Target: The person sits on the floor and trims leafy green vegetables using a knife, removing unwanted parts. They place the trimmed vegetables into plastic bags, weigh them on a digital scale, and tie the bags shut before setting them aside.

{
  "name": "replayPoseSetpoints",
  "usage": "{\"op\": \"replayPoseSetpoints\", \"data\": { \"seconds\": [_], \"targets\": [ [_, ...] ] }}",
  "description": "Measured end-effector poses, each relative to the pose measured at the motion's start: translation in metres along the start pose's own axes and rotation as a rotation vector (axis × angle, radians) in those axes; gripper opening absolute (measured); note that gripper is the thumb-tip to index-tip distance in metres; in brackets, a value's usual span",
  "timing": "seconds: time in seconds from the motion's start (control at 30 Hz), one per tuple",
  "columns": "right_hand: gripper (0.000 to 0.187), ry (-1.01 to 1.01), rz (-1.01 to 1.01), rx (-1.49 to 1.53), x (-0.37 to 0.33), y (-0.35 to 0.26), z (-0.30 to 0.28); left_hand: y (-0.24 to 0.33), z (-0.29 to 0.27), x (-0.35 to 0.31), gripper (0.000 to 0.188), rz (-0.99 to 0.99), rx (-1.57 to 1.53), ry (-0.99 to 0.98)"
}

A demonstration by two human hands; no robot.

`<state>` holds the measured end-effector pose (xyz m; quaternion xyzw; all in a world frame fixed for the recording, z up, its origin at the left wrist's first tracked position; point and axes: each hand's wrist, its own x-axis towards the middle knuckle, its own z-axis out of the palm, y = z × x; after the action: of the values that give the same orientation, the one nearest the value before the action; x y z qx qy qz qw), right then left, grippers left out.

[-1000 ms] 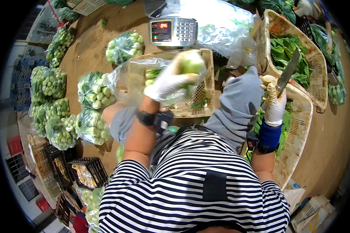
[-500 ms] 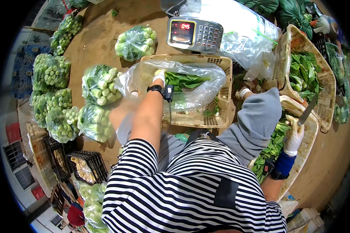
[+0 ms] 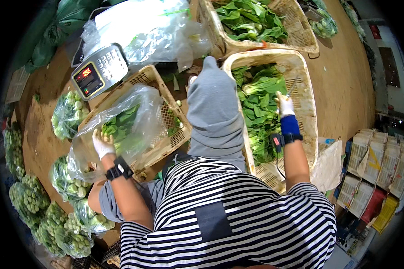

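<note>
Our striped shirt (image 3: 220,219) and raised grey knee (image 3: 213,112) fill the lower centre, hiding part of both baskets. At right centre, the basket of leafy greens (image 3: 303,103) has its near end behind our forearm. Left of centre, the clear plastic bag (image 3: 125,127) blurs the greens inside. Our left hand (image 3: 102,143) pinches the bag's edge, fingers together. Our right hand (image 3: 283,104), closed, grips a knife (image 3: 292,86) whose blade is barely visible.
</note>
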<state>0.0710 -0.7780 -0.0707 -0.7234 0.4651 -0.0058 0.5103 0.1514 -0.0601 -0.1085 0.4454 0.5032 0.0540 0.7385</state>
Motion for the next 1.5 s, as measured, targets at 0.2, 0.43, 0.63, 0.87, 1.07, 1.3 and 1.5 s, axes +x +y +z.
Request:
{"op": "replayPoseSetpoints", "data": {
  "seconds": [0.2,0.43,0.63,0.87,1.07,1.3,1.5],
  "targets": [
    [0.054,0.023,0.294,-0.251,0.053,-0.006,0.104,0.024,0.006,-0.111,0.035,0.193,0.023,-0.263],
    [0.059,0.425,0.107,-0.051,0.042,0.033,0.131,0.028,0.034,-0.178,0.026,0.407,0.037,-0.489],
    [0.02,0.049,0.019,0.813,-0.023,0.02,0.072,0.022,0.111,-0.256,0.02,0.621,0.179,-0.818],
    [0.02,-0.267,-0.276,0.569,-0.123,-0.115,0.028,-0.086,0.261,-0.318,0.037,0.371,0.824,-1.492],
    [0.03,-0.12,-0.496,0.575,-0.143,-0.176,0.035,-0.125,0.336,-0.338,0.039,-0.506,0.025,-1.713],
    [0.023,-0.153,-0.463,0.736,-0.133,-0.162,0.065,-0.139,0.347,-0.312,0.034,-0.73,-0.042,-1.593],
    [0.016,-0.169,-0.447,0.618,-0.129,-0.167,0.067,-0.136,0.343,-0.313,0.032,-0.642,-0.055,-1.577]
  ]
}}
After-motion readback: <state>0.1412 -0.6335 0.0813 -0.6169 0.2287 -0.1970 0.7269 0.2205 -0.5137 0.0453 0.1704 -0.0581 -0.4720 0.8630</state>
